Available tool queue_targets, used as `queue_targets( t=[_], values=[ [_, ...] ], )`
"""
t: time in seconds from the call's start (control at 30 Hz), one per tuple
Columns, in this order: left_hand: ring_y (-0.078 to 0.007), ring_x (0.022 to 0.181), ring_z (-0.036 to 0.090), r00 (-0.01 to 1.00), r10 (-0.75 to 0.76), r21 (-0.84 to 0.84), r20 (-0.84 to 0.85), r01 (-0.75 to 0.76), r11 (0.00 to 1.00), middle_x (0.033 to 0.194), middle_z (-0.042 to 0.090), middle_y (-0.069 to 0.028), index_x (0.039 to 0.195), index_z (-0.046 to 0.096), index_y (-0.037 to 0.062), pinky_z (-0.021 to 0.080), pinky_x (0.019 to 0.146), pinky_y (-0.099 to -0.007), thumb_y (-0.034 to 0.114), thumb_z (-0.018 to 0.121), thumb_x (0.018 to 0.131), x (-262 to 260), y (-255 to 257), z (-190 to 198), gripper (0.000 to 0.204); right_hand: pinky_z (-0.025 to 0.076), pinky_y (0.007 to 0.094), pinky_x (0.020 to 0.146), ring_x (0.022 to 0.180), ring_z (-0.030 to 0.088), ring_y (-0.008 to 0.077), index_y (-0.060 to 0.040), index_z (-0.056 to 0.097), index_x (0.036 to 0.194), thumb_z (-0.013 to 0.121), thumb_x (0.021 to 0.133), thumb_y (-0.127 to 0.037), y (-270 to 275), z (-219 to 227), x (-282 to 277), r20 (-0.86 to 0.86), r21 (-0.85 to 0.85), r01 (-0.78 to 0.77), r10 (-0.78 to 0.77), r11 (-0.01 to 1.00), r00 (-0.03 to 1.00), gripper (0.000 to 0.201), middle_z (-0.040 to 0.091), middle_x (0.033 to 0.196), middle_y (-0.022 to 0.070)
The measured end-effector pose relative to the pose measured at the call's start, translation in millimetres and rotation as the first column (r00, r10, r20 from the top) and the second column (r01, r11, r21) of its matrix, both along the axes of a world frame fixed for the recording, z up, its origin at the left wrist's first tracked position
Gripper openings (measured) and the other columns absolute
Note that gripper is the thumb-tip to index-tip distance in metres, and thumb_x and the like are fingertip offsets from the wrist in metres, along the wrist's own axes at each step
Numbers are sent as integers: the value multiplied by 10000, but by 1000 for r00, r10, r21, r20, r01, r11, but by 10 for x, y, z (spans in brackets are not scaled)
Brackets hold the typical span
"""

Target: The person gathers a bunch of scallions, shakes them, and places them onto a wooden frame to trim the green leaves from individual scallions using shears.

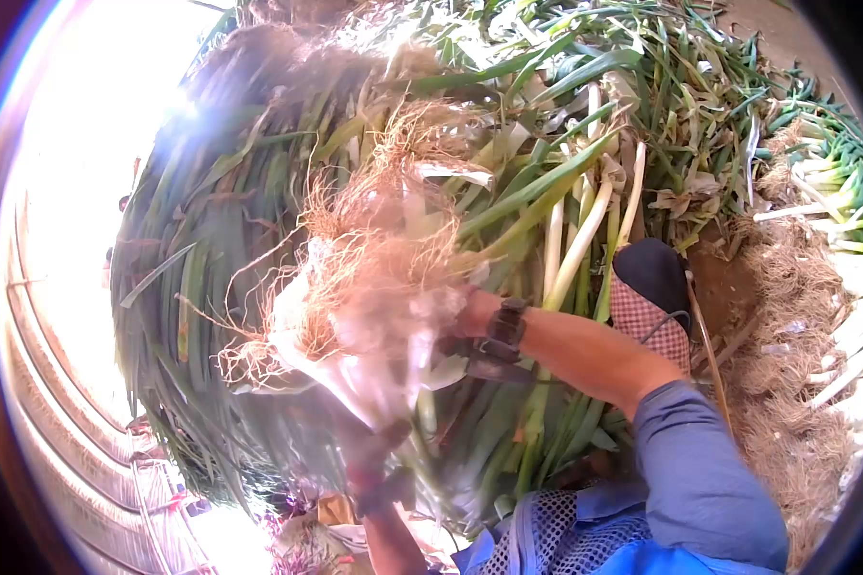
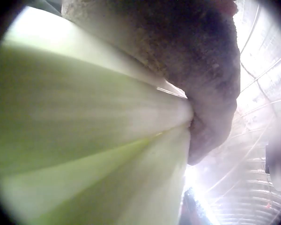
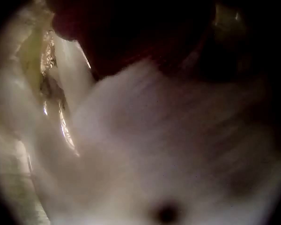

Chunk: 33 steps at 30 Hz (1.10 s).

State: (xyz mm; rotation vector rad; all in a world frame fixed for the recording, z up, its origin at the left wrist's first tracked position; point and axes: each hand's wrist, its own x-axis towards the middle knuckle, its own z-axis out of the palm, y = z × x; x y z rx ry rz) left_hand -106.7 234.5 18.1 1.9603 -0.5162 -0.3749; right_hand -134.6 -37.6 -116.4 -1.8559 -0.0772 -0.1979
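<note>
A bundle of leeks (image 1: 331, 369) with long, tangled tan roots (image 1: 345, 259) is held up in front of the person. From below, my left hand (image 1: 374, 446) grips the white-green stalks; in the left wrist view its dirty fingers (image 2: 196, 75) curl round the leeks (image 2: 93, 112). My right hand (image 1: 451, 311), a dark band on its wrist, is at the bundle's right side, blurred and partly covered by roots. Dark reddish fingers (image 3: 107, 42) lie across the white stalks (image 3: 145, 122) in the right wrist view, which is dim and blurred.
A big heap of leeks (image 1: 211, 220) fills the left and middle. Loose leaves (image 1: 681, 125) lie behind it. A checked shoe (image 1: 650, 307) stands by a thin stick (image 1: 710, 355). Cut-off roots (image 1: 786, 355) and rows of white stalks (image 1: 839, 383) are at the right.
</note>
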Motion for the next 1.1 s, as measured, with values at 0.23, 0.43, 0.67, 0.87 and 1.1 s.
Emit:
queue_targets(
  t=[0.23, 0.43, 0.67, 0.87, 1.1],
  values=[
    [-186, 741, 634, 996, 43, 6, 84, -44, 999, 1074, 656, -132, 1622, 234, 9, 561, 605, -321, 72, 882, 605, 45, 184, -163, 1208, 568, 396, 1033, 1211, 681, 268, -44, 608, 1432, 651, 1034, -336, -2992, 937, 23, 173, -416, 635, -629, 651, 758, 495, 657, 1378, 214],
    [-210, 634, 595, 995, 36, -20, -95, -38, 999, 1190, 612, -203, 1688, 123, 102, 530, 531, -324, -115, 719, 635, 96, 293, -201, 1229, 587, 377, 980, 1132, 725, 261, -36, 689, 1330, 669, 1000, -364, -4130, 1905, -964, 84, -804, 573, -924, 159, 374, 466, 719, 1280, 223],
    [-215, 638, 588, 988, 96, -51, -120, -103, 993, 1189, 602, -229, 1701, 41, 129, 513, 526, -335, -124, 642, 675, 110, 390, -345, 1215, 625, 383, 805, 819, 737, 261, 62, 659, 1274, 731, 960, -320, -2078, 1656, -526, 43, -362, 313, -320, 878, 946, 500, 740, 940, 176],
    [-221, 704, 627, 996, -31, 96, 81, 24, 995, 1182, 614, -223, 1682, 55, 43, 538, 547, -349, -93, 728, 692, 74, 503, -372, 1204, 619, 468, 667, 669, 720, 346, -69, 740, 815, 673, 932, -250, -2813, 835, 314, 617, -526, 771, -463, 359, 636, 226, 724, 729, 149],
    [-264, 698, 646, 983, -44, 7, -178, 46, 999, 1288, 570, -284, 1694, -17, 178, 565, 580, -360, -146, 672, 688, 165, 201, -197, 1262, 583, 440, 994, 1169, 710, 343, -27, 666, 1372, 789, 914, -347, -1510, 1123, -557, -17, -409, 163, -186, 898, 982, 573, 718, 1253, 231]
  ],
)
